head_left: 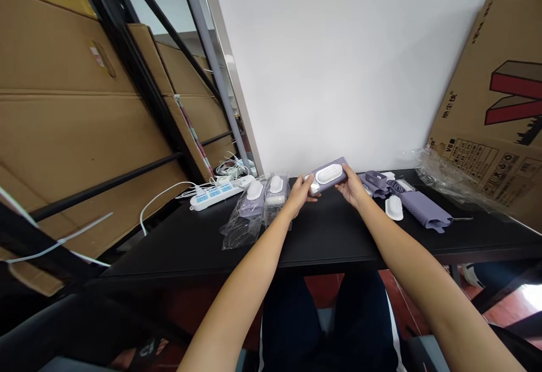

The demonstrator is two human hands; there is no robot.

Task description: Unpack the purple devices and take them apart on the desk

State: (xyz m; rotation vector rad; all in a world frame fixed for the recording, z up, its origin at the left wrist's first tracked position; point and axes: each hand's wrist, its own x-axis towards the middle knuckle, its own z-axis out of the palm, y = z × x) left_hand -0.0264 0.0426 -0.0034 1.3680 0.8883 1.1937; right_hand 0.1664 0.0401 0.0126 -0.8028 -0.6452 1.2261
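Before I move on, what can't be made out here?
Head view:
Purple-and-white case: underside faces away; gripped spots lie under the left hand and right hand.
Printed cardboard box: cut off by right edge; fine print too small.
Power strip: blue panel details too small.

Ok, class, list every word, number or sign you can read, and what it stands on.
"V6": right-hand carton.
"®": same carton, after characters too blurred to read surely.
Too small or blurred: that carton's small-print panel; label on left-hand carton.
None legible: held purple-and-white item.
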